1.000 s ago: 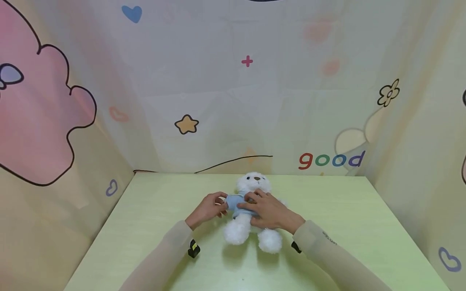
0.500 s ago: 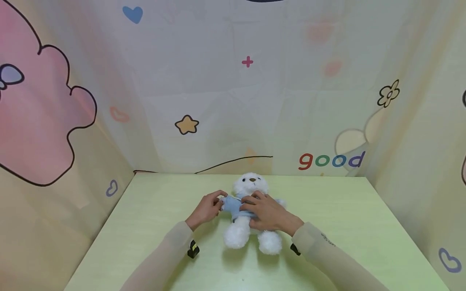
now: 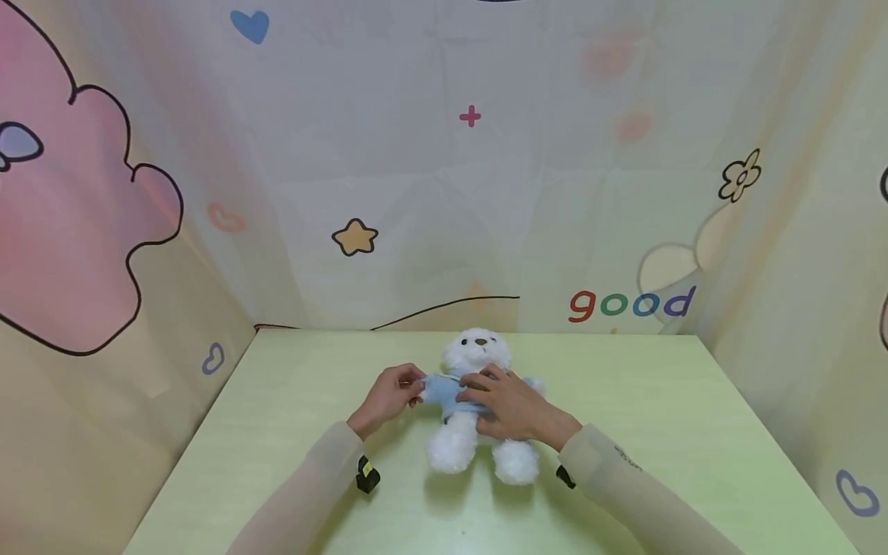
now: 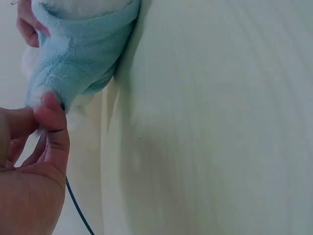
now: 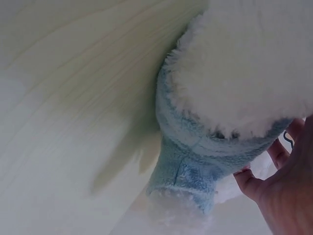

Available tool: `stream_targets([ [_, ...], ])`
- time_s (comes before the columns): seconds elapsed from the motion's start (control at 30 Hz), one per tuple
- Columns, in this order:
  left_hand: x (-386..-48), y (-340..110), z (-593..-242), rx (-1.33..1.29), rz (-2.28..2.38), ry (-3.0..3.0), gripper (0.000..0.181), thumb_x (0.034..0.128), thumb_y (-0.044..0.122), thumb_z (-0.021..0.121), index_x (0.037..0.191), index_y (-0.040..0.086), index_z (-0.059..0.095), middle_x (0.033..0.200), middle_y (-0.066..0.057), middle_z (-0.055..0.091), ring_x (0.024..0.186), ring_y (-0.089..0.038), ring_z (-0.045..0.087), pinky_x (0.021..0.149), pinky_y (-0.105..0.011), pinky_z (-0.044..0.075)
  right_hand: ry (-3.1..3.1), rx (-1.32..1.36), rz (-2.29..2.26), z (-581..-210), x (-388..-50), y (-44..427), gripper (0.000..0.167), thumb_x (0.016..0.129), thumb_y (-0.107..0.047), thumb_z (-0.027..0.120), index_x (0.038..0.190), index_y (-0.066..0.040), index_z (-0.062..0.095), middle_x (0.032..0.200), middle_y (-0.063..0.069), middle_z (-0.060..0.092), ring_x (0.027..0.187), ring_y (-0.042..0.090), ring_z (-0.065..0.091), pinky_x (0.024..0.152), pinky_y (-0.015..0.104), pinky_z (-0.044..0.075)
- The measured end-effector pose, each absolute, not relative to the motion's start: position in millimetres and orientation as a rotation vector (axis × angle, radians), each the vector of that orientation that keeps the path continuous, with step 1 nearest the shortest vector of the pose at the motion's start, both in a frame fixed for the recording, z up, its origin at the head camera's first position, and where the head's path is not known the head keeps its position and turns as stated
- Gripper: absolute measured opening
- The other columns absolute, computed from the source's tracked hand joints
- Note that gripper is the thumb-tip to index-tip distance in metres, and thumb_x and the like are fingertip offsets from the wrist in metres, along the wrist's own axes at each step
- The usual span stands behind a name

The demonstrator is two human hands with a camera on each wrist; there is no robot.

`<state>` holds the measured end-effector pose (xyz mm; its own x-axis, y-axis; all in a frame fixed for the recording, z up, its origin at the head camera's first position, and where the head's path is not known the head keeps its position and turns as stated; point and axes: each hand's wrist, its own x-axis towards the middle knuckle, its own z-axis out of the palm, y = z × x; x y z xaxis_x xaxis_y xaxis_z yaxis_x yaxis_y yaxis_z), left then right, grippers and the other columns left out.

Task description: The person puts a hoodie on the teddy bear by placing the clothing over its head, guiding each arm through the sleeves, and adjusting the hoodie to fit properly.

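Note:
A white plush bear [image 3: 452, 447] in a light blue top [image 3: 444, 391] lies face up on the table. In the head view my left hand [image 3: 390, 395] is at the bear's arm on the left side. Its thumb and fingertips pinch the white paw at the sleeve end, as the left wrist view shows with the blue sleeve [image 4: 73, 56] above. My right hand [image 3: 515, 405] lies across the bear's chest and belly, fingers bent on the top, thumb near its lower edge. The right wrist view shows the other sleeve [image 5: 183, 174] with a white paw sticking out.
The pale green table [image 3: 638, 401] extends around the bear. A printed curtain [image 3: 416, 154] stands behind it and along both sides. Black wrist devices [image 3: 368, 474] hang under the sleeves. A thin dark cable [image 4: 78, 205] runs below the left hand.
My left hand has shifted slightly left, from the blue sleeve to the paw, which now shows at the sleeve end. The bear's head has moved a little left; my right hand has barely moved.

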<state>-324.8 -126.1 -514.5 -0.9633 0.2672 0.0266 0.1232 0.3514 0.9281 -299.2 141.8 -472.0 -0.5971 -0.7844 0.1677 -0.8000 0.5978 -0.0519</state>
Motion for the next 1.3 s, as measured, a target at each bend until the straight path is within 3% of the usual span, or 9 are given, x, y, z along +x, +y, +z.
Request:
stream_targets([
  [0.2, -324.3, -122.8, -511.9, 0.359, 1.65, 2.531, 0.021, 0.0986, 0.007, 0.055, 0.113, 0.007, 0.07, 0.08, -0.009, 0.066, 0.064, -0.018, 0.062, 0.064, -0.038, 0.055, -2.688, 1.338, 0.223, -475.1, -298.2, 143.9, 0.042, 0.09, -0.029, 0.058, 0.132, -0.027, 0.059, 0.144, -0.002, 0.052, 0.126, 0.024, 0.045, 0.086, 0.046, 0.047],
  [0.37, -322.9, -122.0, -510.8, 0.397, 1.638, 2.472, 0.023, 0.0977, 0.013, 0.06, 0.118, 0.007, 0.068, 0.103, -0.012, 0.068, 0.08, -0.027, 0.069, 0.069, -0.039, 0.058, -2.637, 1.355, 0.325, -476.0, -300.1, 147.9, 0.044, 0.088, -0.022, 0.06, 0.133, -0.024, 0.059, 0.142, 0.002, 0.054, 0.126, 0.026, 0.046, 0.096, 0.048, 0.046],
  [0.5, -321.9, -122.4, -512.7, 0.392, 1.67, 2.485, 0.02, 0.0954, 0.012, 0.063, 0.113, 0.005, 0.069, 0.106, -0.013, 0.068, 0.082, -0.03, 0.07, 0.072, -0.04, 0.058, -2.57, 1.266, 0.569, -474.5, -302.6, 156.9, 0.039, 0.088, -0.016, 0.061, 0.127, -0.018, 0.063, 0.134, 0.001, 0.058, 0.125, 0.023, 0.052, 0.1, 0.043, 0.046],
  [0.67, -318.9, -121.9, -510.0, 0.367, 1.699, 2.53, 0.012, 0.0938, 0.009, 0.064, 0.104, 0.006, 0.07, 0.101, -0.011, 0.07, 0.077, -0.025, 0.071, 0.077, -0.046, 0.058, -2.442, 0.928, 0.76, -466.9, -306.2, 180.1, 0.026, 0.088, -0.01, 0.063, 0.114, -0.012, 0.069, 0.119, 0.004, 0.065, 0.11, 0.023, 0.06, 0.087, 0.043, 0.052],
  [0.83, -316.3, -122.3, -506.5, 0.364, 1.699, 2.533, 0.011, 0.0941, 0.008, 0.063, 0.103, 0.005, 0.068, 0.101, -0.011, 0.069, 0.077, -0.023, 0.071, 0.078, -0.046, 0.058, -2.643, 0.576, 0.961, -469.5, -307.3, 211.2, 0.03, 0.093, -0.015, 0.063, 0.122, -0.01, 0.065, 0.12, 0.012, 0.066, 0.101, 0.028, 0.066, 0.077, 0.04, 0.055],
  [0.97, -316.3, -122.8, -508.7, 0.35, 1.694, 2.532, 0.009, 0.0952, 0.008, 0.062, 0.102, 0.006, 0.067, 0.102, -0.01, 0.068, 0.076, -0.018, 0.071, 0.079, -0.046, 0.058, -2.816, 0.503, 1.142, -482.7, -308.0, 218.8, 0.029, 0.093, -0.013, 0.064, 0.122, -0.006, 0.064, 0.116, 0.015, 0.068, 0.098, 0.03, 0.069, 0.07, 0.032, 0.057],
  [1.1, -315.1, -120.7, -508.0, 0.35, 1.702, 2.518, 0.007, 0.0953, 0.007, 0.061, 0.1, 0.006, 0.066, 0.102, -0.011, 0.067, 0.077, -0.017, 0.071, 0.08, -0.046, 0.058, -2.843, 0.4, 1.288, -488.5, -309.4, 215.6, 0.019, 0.09, -0.009, 0.068, 0.109, -0.005, 0.066, 0.106, 0.014, 0.068, 0.092, 0.029, 0.07, 0.063, 0.03, 0.058],
  [1.3, -314.7, -117.2, -506.9, 0.331, 1.737, 2.509, 0.005, 0.0932, 0.003, 0.062, 0.096, 0.004, 0.066, 0.101, -0.013, 0.067, 0.077, -0.017, 0.071, 0.077, -0.045, 0.059, -2.814, 0.339, 1.268, -491.2, -310.0, 213.7, 0.009, 0.088, -0.01, 0.072, 0.091, -0.007, 0.064, 0.086, 0.009, 0.069, 0.07, 0.021, 0.07, 0.056, 0.027, 0.055],
])
